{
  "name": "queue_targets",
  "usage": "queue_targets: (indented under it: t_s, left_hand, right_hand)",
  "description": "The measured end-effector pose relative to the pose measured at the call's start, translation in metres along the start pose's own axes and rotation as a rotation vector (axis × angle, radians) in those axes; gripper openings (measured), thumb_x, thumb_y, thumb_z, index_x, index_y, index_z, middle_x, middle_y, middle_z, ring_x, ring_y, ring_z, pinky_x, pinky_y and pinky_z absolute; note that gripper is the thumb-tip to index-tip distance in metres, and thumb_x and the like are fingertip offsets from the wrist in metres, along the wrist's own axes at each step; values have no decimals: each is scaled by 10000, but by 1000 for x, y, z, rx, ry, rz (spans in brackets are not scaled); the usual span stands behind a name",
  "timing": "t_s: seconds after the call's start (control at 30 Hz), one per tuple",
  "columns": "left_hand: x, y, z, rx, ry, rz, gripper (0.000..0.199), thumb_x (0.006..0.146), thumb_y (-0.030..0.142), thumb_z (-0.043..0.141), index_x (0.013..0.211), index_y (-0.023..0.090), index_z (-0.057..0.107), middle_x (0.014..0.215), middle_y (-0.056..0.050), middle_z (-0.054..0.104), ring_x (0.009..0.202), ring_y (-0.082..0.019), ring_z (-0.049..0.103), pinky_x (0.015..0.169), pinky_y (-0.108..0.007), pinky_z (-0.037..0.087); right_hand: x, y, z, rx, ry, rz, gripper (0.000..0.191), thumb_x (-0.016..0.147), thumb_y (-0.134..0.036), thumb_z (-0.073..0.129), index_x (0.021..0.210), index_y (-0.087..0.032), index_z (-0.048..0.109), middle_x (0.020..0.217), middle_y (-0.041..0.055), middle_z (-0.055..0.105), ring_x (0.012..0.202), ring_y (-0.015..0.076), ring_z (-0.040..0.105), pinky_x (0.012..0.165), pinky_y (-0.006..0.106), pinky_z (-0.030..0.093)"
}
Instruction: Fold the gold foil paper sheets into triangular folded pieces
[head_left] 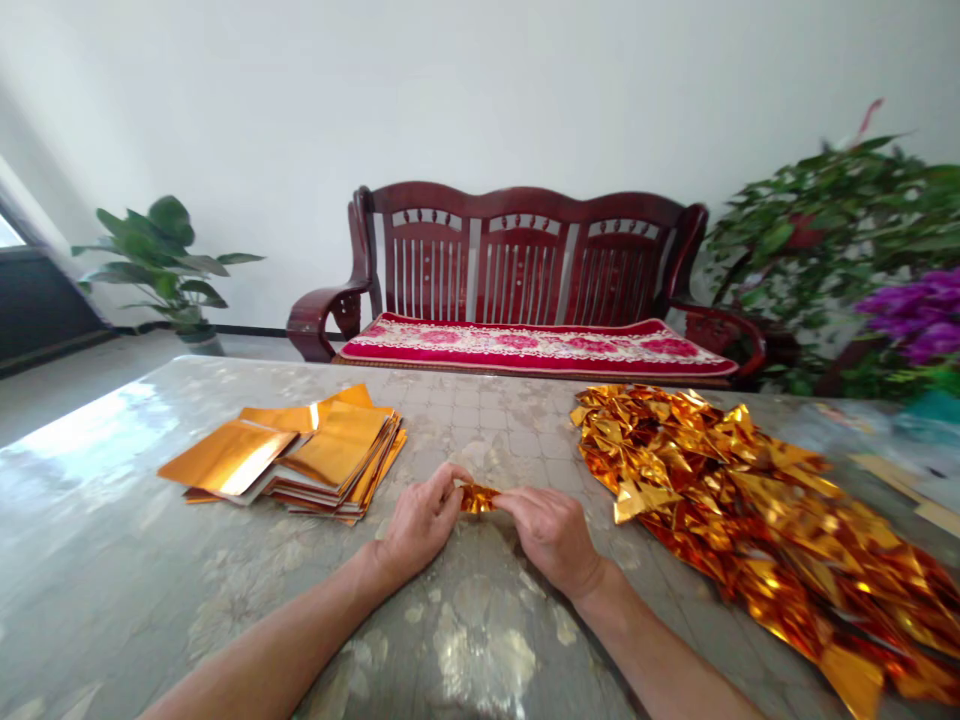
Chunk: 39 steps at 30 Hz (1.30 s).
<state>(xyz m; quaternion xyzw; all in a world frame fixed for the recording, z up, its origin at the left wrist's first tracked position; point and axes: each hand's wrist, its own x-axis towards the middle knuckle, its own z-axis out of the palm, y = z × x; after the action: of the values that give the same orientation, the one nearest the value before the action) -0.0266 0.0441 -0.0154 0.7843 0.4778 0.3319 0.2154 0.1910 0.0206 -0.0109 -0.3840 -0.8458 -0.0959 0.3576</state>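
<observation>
A small crumpled piece of shiny gold foil paper (478,498) is held between both hands at the middle of the table. My left hand (424,510) pinches its left end, fingers closed. On the right end, my right hand (553,532) is closed too, thumb and fingers pressed together. Left of my hands lies a loose stack of flat gold foil sheets (337,445), some with pale undersides showing. A long heap of folded gold foil pieces (720,490) stretches along the right side.
The patterned, glossy table (247,590) spans the foreground. Clear plastic and tan strips (904,490) lie at its right edge. Beyond it stands a dark red wooden bench (517,250) with a red floral cushion. Plants (161,260) stand at left and right, with purple flowers (919,315).
</observation>
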Motion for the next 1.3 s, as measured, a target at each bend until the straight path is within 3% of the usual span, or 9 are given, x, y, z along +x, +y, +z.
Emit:
queue_targets:
  t_s: [0.13,0.33,0.53,1.07,1.3]
  left_hand:
    - [2,0,3,-59,31,-70,247,927,243,434,1133,205,563,606,75,479,574,-123,516,580,-219,329]
    - [7,2,3,-46,-70,-91,242,933,276,450,1012,229,674,827,5,702,754,-157,631,683,-233,400]
    - [6,1,2,-107,-88,-101,328,966,332,410,914,196,704,654,14,635,612,-139,576,589,-217,386]
    - [-2,-1,3,-125,-59,-54,402,984,364,376,1237,255,669,615,25,622,575,-133,575,591,-213,421]
    - [2,-1,3,-232,-99,-143,444,972,333,381,1374,236,543,582,52,583,531,-125,564,568,-208,436]
  right_hand:
    - [2,0,-2,4,55,-34,283,941,-74,469,998,-205,714,935,28,773,815,144,711,752,255,514]
    - [2,0,-2,32,66,-21,285,967,-112,460,991,-217,724,940,21,774,822,137,715,769,254,532]
    - [3,0,-1,41,67,-28,282,962,-104,469,992,-211,727,949,23,773,826,137,718,774,256,538]
    - [4,-3,-1,41,56,-9,304,942,-79,453,1013,-211,717,958,16,776,816,139,724,741,242,531]
    - [-1,4,5,6,35,15,327,926,-57,449,1045,-211,712,990,37,769,847,144,723,762,247,545]
